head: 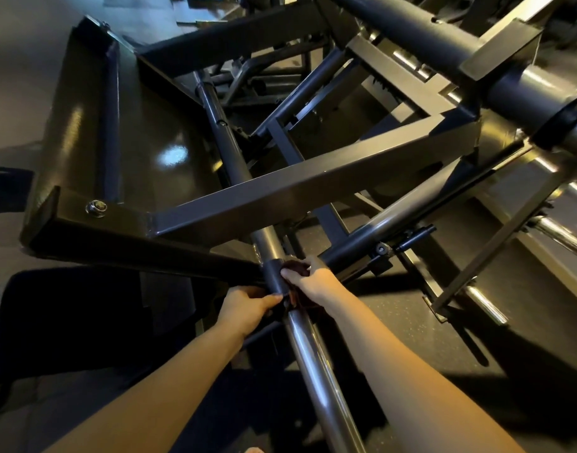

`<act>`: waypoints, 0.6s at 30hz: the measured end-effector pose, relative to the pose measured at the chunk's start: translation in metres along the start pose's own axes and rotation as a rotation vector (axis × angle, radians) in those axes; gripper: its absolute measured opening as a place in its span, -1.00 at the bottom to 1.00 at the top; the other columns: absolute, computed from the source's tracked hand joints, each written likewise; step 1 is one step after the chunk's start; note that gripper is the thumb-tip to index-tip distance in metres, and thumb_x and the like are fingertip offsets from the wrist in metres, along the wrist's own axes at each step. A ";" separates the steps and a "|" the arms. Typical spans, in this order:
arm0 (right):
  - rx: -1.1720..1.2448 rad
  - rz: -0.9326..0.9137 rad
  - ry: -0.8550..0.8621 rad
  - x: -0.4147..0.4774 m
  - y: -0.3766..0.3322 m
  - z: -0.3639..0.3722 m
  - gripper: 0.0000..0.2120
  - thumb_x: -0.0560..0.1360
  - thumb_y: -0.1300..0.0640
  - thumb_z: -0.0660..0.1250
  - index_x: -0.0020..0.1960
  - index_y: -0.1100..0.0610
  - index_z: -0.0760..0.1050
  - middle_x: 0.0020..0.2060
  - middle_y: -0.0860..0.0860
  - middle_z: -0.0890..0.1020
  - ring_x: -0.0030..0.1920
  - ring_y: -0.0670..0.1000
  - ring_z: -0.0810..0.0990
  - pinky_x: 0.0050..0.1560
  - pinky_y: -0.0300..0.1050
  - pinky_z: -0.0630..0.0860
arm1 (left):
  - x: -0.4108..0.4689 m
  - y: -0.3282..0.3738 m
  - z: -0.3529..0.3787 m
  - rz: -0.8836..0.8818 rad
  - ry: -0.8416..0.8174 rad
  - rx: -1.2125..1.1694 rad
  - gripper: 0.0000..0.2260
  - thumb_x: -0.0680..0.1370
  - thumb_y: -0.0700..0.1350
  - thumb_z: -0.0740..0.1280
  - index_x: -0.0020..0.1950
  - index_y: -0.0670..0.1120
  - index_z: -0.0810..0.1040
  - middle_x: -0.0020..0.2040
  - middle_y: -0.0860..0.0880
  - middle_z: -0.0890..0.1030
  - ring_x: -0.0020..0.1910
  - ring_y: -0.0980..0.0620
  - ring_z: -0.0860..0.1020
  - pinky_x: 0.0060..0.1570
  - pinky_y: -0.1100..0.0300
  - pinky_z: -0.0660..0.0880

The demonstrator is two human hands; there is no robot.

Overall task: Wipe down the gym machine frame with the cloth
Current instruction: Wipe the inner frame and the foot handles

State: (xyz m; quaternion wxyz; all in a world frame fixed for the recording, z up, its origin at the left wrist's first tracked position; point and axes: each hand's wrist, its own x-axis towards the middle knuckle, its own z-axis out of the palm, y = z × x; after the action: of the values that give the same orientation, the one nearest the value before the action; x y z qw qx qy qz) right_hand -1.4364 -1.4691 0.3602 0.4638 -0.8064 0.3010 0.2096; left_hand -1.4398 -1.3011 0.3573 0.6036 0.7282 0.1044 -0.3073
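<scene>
Head view: the person looks down over a dark metal gym machine frame (235,34), with both bare forearms reaching forward to one spot low in the middle. A round grey tube (313,364) runs from the bottom edge up and away to the left. A short dark collar (274,273) sits on this tube just where a wide square beam (280,191) crosses above it.

The cloth (295,269), dark reddish, is bunched against the right side of that collar and hangs down beside the tube. The right hand (313,282) is curled over the cloth, thumb toward the collar and fingers bent over the top, holding it against the metal. The left hand (244,307) comes in from the left of the tube. Its thumb and curled fingers meet at the lower end of the cloth, just below the collar, and appear to pinch it. How much of the cloth passes behind the tube cannot be seen.

A bolt (96,207) shows on the black arm at the left, below a large slanted plate (78,132). To the right lie chrome bars (485,299) and a black pin (414,236), over a dark speckled floor (427,338).
</scene>
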 end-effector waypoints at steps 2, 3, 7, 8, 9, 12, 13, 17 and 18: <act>0.029 0.022 -0.071 0.000 0.005 -0.009 -0.28 0.43 -0.25 0.48 0.48 -0.07 0.30 0.18 0.05 0.59 0.16 0.10 0.61 0.31 0.13 0.51 | -0.001 -0.001 0.001 -0.009 -0.002 -0.014 -0.83 0.53 -0.13 0.51 0.11 -0.05 0.66 -0.03 -0.03 0.72 -0.01 0.02 0.68 0.10 0.06 0.61; 0.026 0.036 -0.115 0.001 0.004 -0.014 -0.22 0.39 -0.24 0.52 0.50 -0.07 0.29 0.19 0.04 0.59 0.16 0.10 0.62 0.33 0.15 0.50 | -0.002 -0.001 0.002 -0.010 -0.003 -0.021 -0.80 0.53 -0.14 0.50 0.15 -0.08 0.66 -0.02 -0.04 0.72 0.00 0.01 0.69 0.15 0.02 0.61; -0.168 0.015 -0.102 0.000 -0.012 -0.013 -0.18 0.42 -0.19 0.52 0.53 0.03 0.23 0.25 0.07 0.55 0.18 0.09 0.58 0.22 0.05 0.53 | -0.001 -0.002 0.000 -0.013 -0.012 -0.031 -0.78 0.54 -0.14 0.49 0.18 -0.08 0.63 0.05 -0.04 0.70 0.04 0.03 0.66 0.03 0.13 0.60; -0.192 0.014 -0.070 0.000 -0.017 -0.008 -0.19 0.44 -0.18 0.50 0.53 0.05 0.22 0.26 0.09 0.54 0.18 0.09 0.57 0.15 0.01 0.53 | -0.001 -0.003 0.000 -0.016 -0.016 -0.034 -0.78 0.55 -0.14 0.48 0.19 -0.07 0.62 0.06 -0.03 0.69 0.04 0.04 0.65 -0.02 0.18 0.58; -0.208 0.016 -0.029 0.001 -0.019 -0.003 -0.20 0.47 -0.18 0.49 0.54 0.06 0.20 0.28 0.11 0.53 0.20 0.12 0.57 0.12 0.02 0.53 | 0.001 -0.004 0.000 -0.016 -0.018 -0.034 -0.77 0.55 -0.14 0.48 0.20 -0.06 0.62 0.07 -0.03 0.69 0.05 0.04 0.65 -0.05 0.20 0.57; -0.238 0.052 0.036 0.007 -0.022 0.008 -0.20 0.49 -0.23 0.44 0.55 0.06 0.17 0.33 0.16 0.50 0.28 0.21 0.54 0.25 0.16 0.53 | 0.003 -0.004 -0.001 -0.015 -0.020 -0.024 -0.74 0.54 -0.14 0.49 0.21 -0.06 0.62 0.07 -0.02 0.69 0.07 0.03 0.66 0.06 0.11 0.60; -0.213 0.070 0.035 0.009 -0.023 0.009 -0.24 0.50 -0.24 0.43 0.53 0.05 0.20 0.33 0.16 0.49 0.29 0.22 0.52 0.25 0.18 0.52 | 0.004 -0.004 -0.001 -0.018 -0.022 -0.013 -0.74 0.54 -0.14 0.49 0.21 -0.05 0.61 0.08 -0.03 0.69 0.09 0.01 0.65 0.14 0.05 0.60; -0.065 0.052 0.058 0.013 -0.020 0.005 -0.48 0.59 -0.20 0.32 0.39 0.11 0.37 0.19 0.11 0.54 0.21 0.14 0.54 0.27 0.12 0.48 | 0.004 -0.005 -0.001 -0.031 -0.024 0.021 -0.77 0.53 -0.10 0.50 0.18 -0.02 0.64 0.03 0.00 0.71 0.06 0.02 0.68 0.23 -0.06 0.58; -0.027 0.036 0.073 0.014 -0.017 0.004 -0.51 0.61 -0.18 0.30 0.37 0.14 0.41 0.17 0.12 0.56 0.20 0.14 0.56 0.30 0.12 0.48 | 0.003 -0.005 -0.001 -0.021 -0.023 0.030 -0.79 0.53 -0.08 0.51 0.16 -0.01 0.66 0.00 0.01 0.73 0.03 0.03 0.69 0.23 -0.06 0.59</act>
State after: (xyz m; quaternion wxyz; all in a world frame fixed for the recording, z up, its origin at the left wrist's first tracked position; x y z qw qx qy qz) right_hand -1.4145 -1.4632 0.3604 0.4376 -0.8143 0.3292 0.1925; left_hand -1.4397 -1.2999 0.3514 0.5903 0.7326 0.1006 -0.3237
